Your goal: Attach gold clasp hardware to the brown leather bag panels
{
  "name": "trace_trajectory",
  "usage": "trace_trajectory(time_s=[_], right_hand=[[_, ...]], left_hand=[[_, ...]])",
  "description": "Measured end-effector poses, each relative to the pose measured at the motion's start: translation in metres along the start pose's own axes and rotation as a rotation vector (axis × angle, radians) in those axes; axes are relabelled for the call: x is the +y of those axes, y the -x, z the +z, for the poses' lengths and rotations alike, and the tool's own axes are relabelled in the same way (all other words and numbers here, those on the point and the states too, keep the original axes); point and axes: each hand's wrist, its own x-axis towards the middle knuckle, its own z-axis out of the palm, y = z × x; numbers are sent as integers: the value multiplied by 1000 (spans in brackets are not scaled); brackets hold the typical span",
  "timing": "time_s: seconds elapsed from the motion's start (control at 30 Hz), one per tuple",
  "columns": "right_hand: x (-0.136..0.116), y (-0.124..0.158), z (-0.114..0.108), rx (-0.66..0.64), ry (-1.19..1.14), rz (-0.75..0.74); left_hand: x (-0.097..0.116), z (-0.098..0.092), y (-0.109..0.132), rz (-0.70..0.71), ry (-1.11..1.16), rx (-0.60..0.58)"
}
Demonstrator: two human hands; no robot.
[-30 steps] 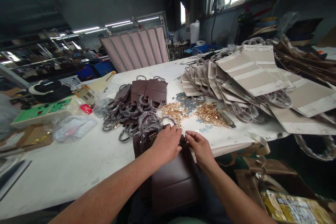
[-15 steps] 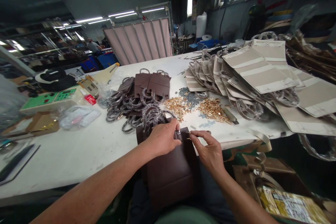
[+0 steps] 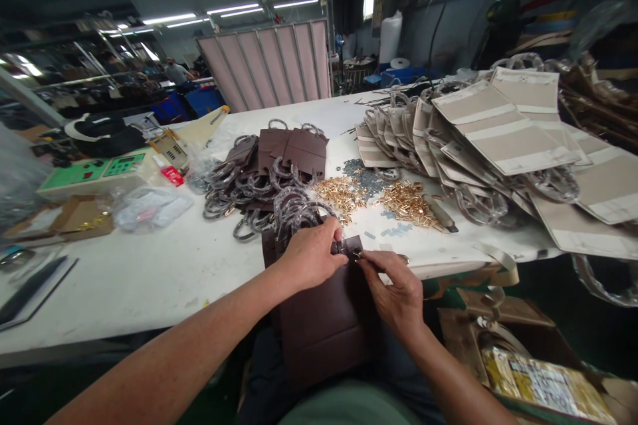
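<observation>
Change, right hand: fingertips sat just right of the panel half a second earlier; now they had moved in to its far right corner.
Change, left hand: same hold on the far edge as before.
Dark brown panel (image 3: 323, 319): on the person's lap at the table's near edge; long axis ran near to far, far end angled slightly right, smooth face up.
Left hand (image 3: 312, 252): closed on panel's far edge, thumb on the near side.
Right hand (image 3: 399, 285): thumb and finger pinched a small gold-coloured fitting (image 3: 357, 256); fitting at the corner, too small to tell if inserted.
Wrapped handles (image 3: 294, 212): bunched just beyond the left hand.
White table (image 3: 174, 285): brown panels (image 3: 306, 156) piled farther left, gold-coloured pieces (image 3: 409, 204) in two heaps beyond the hands, grey metal plates (image 3: 356, 176) between and behind, beige panels (image 3: 503, 126) stacked far right.
</observation>
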Motion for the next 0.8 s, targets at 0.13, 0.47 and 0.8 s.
trace_trajectory(time_s=[0.13,0.47,0.8], right_hand=[[1,-1,1,-19,23,-1],[4,-1,5,-27,64,14],[-4,-5,8,-43,92,74]], left_hand=[[-1,0,0,-9,37,19],[-5,-1,0,-6,199,36],[0,-5,2,12,268,56]])
